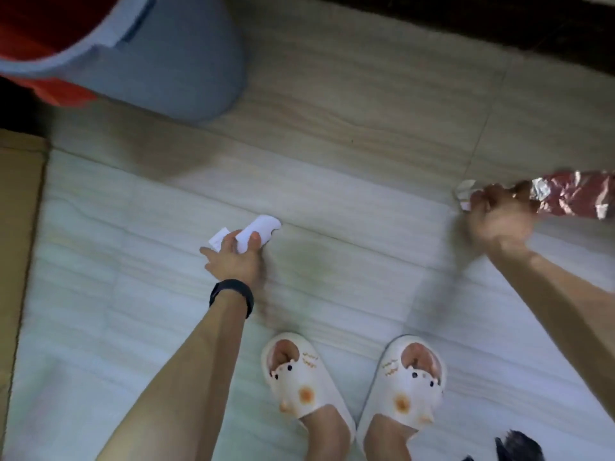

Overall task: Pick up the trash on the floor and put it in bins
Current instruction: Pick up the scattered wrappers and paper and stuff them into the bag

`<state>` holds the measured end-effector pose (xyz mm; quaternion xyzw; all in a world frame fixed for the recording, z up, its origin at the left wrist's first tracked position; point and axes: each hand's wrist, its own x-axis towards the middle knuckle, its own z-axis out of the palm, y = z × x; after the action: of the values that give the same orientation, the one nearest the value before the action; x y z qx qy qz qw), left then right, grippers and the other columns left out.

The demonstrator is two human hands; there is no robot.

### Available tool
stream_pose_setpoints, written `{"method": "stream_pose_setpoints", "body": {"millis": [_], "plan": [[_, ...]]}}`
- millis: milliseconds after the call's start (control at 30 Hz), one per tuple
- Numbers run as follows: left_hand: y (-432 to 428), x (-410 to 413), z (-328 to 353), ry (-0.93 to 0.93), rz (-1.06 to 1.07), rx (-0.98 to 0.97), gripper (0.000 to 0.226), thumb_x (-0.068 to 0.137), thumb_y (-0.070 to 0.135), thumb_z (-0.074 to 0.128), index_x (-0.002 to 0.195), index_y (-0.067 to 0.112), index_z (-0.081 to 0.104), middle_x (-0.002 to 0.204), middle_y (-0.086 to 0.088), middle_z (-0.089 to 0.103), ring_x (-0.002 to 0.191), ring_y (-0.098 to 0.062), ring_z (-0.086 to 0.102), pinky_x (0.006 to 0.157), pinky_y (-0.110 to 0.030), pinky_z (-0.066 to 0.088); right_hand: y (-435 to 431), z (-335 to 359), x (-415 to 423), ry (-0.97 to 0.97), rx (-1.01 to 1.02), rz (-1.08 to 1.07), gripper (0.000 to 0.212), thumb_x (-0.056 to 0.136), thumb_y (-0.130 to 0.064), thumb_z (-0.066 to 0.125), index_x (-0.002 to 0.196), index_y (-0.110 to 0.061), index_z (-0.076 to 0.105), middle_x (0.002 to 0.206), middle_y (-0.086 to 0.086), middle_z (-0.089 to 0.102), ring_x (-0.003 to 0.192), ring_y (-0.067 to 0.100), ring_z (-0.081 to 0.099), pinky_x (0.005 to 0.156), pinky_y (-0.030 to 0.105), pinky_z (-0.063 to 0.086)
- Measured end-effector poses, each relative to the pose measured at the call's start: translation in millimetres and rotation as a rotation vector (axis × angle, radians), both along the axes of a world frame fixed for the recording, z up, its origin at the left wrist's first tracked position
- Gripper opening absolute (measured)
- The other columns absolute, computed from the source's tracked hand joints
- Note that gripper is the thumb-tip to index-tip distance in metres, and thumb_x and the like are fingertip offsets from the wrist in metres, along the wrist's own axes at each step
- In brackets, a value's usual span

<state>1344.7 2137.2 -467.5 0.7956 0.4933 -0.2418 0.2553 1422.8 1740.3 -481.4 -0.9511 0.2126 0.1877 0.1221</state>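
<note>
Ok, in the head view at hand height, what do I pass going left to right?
Brown cardboard → left hand pinching white paper → right hand gripping a crumpled red foil wrapper that sticks out to the right.

Single head-worn view, steeply downward onto floor (332, 161), near both feet.

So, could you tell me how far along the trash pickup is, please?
Nothing can be confirmed as binned. The left hand grips a white paper scrap and the right hand grips a crumpled foil wrapper. Left: dropping both into the grey bin.
</note>
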Motion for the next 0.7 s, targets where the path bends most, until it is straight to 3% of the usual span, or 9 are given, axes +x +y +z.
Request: {"method": "stream_pose_setpoints", "body": {"millis": [67, 167, 300, 433, 567, 633, 700], "plan": [[-15.6, 0.2, 3.2, -0.128, -0.017, 0.077, 0.039, 0.091, 0.041, 0.058, 0.117, 0.013, 0.062, 0.132, -0.009, 0.049, 0.11, -0.031, 0.054, 0.089, -0.031, 0.041, 15.9, 2.3, -11.3, -0.151, 0.037, 0.13, 0.033, 0.088, -0.018, 0.042, 0.091, 0.003, 0.067, 0.104, 0.031, 0.062, 0.097, 0.047, 0.058, 0.085, 0.048, 0.047], [-39.4, -1.3, 16.3, -0.204, 0.138, -0.034, 0.02, 0.091, 0.031, 0.059, 0.091, 0.011, 0.062, 0.091, -0.007, 0.064, 0.081, -0.025, 0.059, 0.069, -0.029, 0.042, 49.5, 19.4, -31.2, -0.071, 0.156, 0.197, 0.017, 0.091, -0.012, 0.052, 0.089, -0.005, 0.067, 0.095, 0.024, 0.067, 0.088, 0.044, 0.061, 0.073, 0.042, 0.047], [-74.5, -6.8, 51.3, -0.118, 0.12, -0.218, 0.02, 0.092, 0.032, 0.063, 0.103, 0.016, 0.058, 0.095, 0.0, 0.062, 0.084, -0.019, 0.057, 0.07, -0.023, 0.041, 83.1, 53.3, -66.8, -0.017, 0.325, 0.194, 0.013, 0.095, -0.013, 0.056, 0.092, -0.007, 0.068, 0.096, 0.02, 0.068, 0.089, 0.04, 0.063, 0.072, 0.036, 0.043], [-82.4, -21.8, 129.6, -0.123, 0.103, -0.28, 0.02, 0.09, 0.024, 0.066, 0.105, 0.019, 0.052, 0.094, 0.003, 0.061, 0.084, -0.018, 0.057, 0.054, -0.012, 0.037, 111.2, 138.3, -100.3, -0.042, 0.446, 0.117, 0.01, 0.092, -0.008, 0.065, 0.098, -0.01, 0.072, 0.098, 0.009, 0.07, 0.09, 0.031, 0.064, 0.072, 0.018, 0.033], [-66.8, -25.2, 237.6, -0.15, 0.197, -0.357, 0.034, 0.09, 0.016, 0.067, 0.121, 0.015, 0.053, 0.104, -0.002, 0.06, 0.079, -0.017, 0.058, 0.039, -0.01, 0.041, 130.3, 260.1, -105.7, 0.067, 0.604, -0.054, 0.028, 0.09, -0.012, 0.065, 0.116, -0.022, 0.059, 0.093, -0.007, 0.067, 0.084, 0.016, 0.065, 0.072, 0.024, 0.045], [-49.6, -28.0, 300.2, -0.16, 0.233, -0.365, 0.026, 0.089, 0.015, 0.067, 0.115, 0.014, 0.061, 0.098, -0.003, 0.062, 0.08, -0.018, 0.061, 0.043, -0.015, 0.043, 141.1, 328.6, -98.8, 0.16, 0.709, -0.134, 0.027, 0.09, -0.011, 0.064, 0.114, -0.024, 0.061, 0.091, -0.007, 0.068, 0.078, 0.006, 0.069, 0.06, 0.019, 0.051], [-25.9, -37.9, 359.8, -0.178, 0.264, -0.381, 0.022, 0.088, 0.017, 0.069, 0.109, 0.011, 0.065, 0.097, -0.005, 0.068, 0.086, -0.021, 0.063, 0.066, -0.022, 0.044, 153.0, 400.7, -91.3, 0.234, 0.841, -0.147, 0.016, 0.091, -0.008, 0.065, 0.097, -0.023, 0.068, 0.085, -0.007, 0.07, 0.065, -0.004, 0.065, 0.056, 0.013, 0.049]]}}
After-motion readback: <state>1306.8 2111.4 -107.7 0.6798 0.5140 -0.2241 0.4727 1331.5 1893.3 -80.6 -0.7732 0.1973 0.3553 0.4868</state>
